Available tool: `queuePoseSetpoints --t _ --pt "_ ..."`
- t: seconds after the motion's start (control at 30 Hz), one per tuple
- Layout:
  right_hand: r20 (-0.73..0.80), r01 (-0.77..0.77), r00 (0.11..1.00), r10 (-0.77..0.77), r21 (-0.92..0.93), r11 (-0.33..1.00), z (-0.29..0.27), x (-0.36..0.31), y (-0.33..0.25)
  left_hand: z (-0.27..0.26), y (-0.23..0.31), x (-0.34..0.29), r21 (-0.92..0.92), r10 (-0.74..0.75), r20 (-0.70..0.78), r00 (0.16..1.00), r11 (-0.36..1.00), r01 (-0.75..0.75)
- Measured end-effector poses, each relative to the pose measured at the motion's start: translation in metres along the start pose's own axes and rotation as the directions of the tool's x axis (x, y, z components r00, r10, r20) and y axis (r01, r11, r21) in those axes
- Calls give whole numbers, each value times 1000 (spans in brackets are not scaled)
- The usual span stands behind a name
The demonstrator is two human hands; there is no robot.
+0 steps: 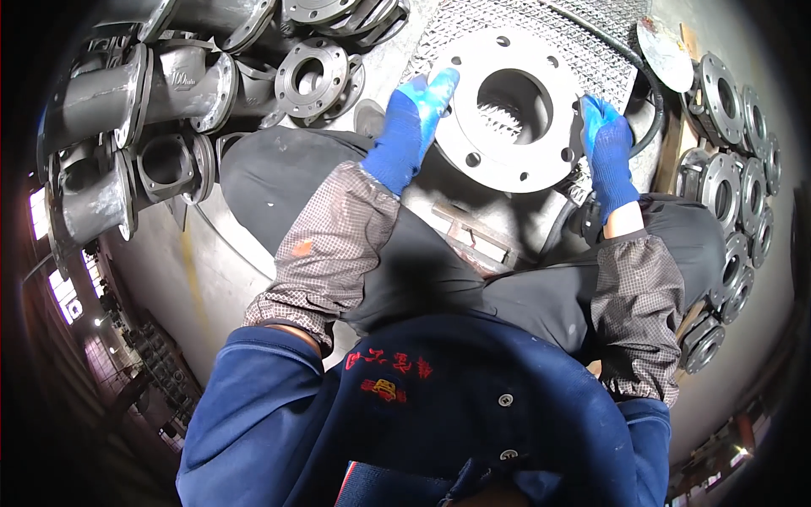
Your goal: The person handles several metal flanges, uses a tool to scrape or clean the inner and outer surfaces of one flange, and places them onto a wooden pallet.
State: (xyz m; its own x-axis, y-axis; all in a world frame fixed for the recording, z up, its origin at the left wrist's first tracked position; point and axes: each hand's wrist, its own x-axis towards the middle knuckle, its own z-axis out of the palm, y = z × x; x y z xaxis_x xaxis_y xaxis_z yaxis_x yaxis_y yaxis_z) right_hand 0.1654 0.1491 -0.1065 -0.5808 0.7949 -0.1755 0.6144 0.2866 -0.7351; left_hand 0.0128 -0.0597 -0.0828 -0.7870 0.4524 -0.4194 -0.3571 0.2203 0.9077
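Hands in blue gloves grip a large round steel flange (507,110) from both sides: your left hand (410,127) lies on its left rim with the fingers (439,89) spread flat over the face near a bolt hole, and your right hand (606,148) has its fingers curled and clamped around the right edge. Holding it at opposite points seems to steady a heavy disc and keep your fingers clear of the wide centre bore. The flange sits in front of your knees, tilted up a little toward you, over a sheet of metal mesh (591,59) that shows through the bore.

Room is tight. Flanged pipe fittings (127,127) crowd the floor to your left, a smaller flange (314,78) lies just beside your left hand, and a row of flanges (731,169) stands on edge close to your right. A black hose (646,93) curves past the right rim. The freest space is over the mesh, straight ahead.
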Motion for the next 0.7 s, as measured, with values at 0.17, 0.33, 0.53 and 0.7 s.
queuePoseSetpoints --t 0.17,0.33,0.53,0.7 --pt "304 -318 932 195 437 841 28 -14 -28 -9 73 -26 218 313 17 950 926 -309" --pt "336 -274 928 159 331 903 38 -10 -28 0 90 -34 426 365 9 931 841 -334" --pt "150 -46 988 -45 552 833 19 -56 -72 22 96 -51 582 522 139 841 644 -496" --pt "37 -43 999 24 736 676 22 -61 -67 -15 90 -7 56 683 103 723 722 -690"
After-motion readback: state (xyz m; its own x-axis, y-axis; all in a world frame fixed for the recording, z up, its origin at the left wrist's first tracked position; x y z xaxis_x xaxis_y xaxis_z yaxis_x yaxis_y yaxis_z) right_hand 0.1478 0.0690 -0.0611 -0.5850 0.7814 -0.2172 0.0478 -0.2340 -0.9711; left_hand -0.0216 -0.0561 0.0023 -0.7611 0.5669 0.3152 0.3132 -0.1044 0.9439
